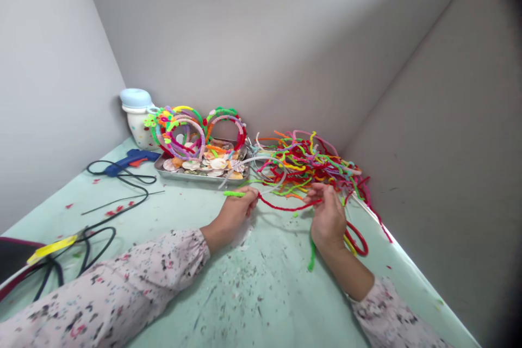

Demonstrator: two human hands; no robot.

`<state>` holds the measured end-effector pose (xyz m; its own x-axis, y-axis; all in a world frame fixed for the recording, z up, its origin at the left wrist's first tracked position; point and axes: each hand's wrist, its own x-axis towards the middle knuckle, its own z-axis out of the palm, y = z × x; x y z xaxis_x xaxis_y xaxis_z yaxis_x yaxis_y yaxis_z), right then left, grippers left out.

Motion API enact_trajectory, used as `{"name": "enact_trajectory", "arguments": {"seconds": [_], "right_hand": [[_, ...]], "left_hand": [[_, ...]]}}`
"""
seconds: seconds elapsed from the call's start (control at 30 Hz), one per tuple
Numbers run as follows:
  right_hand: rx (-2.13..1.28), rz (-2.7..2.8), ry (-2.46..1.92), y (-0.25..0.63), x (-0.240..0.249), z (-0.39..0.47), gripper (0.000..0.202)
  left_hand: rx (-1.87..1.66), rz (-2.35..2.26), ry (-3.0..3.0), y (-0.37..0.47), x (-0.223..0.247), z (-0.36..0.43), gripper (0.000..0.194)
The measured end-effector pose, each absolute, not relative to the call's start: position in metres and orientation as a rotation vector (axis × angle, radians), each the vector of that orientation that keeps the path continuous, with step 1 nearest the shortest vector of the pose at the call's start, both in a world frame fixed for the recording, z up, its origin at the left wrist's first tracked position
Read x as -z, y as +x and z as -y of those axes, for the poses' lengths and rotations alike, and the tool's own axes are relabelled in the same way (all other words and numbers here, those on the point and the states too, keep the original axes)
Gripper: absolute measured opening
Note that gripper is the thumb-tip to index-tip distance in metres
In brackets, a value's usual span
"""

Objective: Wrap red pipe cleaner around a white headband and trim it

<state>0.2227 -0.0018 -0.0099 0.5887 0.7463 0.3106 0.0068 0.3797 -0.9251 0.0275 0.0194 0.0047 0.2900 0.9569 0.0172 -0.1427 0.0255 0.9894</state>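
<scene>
My left hand (236, 209) is closed in a pinch near one end of a whitish plastic headband (281, 166), whose hoop arches above and to the right of the fingers. A short bright-green fuzzy piece (234, 193) pokes out on the left side of that hand. From the pinch a red pipe cleaner (281, 207) sags across to my right hand (328, 217), where the curled fingers grip it. Below the right hand a green pipe cleaner (312, 253) lies on the table, partly hidden.
Behind the hands, a metal tray (191, 175) holds shells, with colourful wrapped headbands (185, 138) on it. Tangled pipe cleaners (310, 160) pile up at the back right. On the left are a blue glue gun (130, 160), black cables (141, 201) and a white lidded cup (138, 119).
</scene>
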Motion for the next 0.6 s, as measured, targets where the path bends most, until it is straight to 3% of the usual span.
{"name": "enact_trajectory", "arguments": {"seconds": [0.2, 0.33, 0.6], "right_hand": [[-0.918, 1.255, -1.187, 0.208, 0.003, 0.014, 0.025], [-0.786, 1.574, -1.177, 0.2, 0.002, 0.022, 0.025], [-0.562, 1.662, -1.251, 0.201, 0.008, 0.019, 0.021]], "left_hand": [[-0.984, -0.866, 1.328, 0.029, -0.007, -0.014, 0.025], [-0.934, -0.9, 1.4, 0.029, -0.004, -0.012, 0.024], [-0.851, -0.86, 1.455, 0.028, -0.001, -0.012, 0.029]]}}
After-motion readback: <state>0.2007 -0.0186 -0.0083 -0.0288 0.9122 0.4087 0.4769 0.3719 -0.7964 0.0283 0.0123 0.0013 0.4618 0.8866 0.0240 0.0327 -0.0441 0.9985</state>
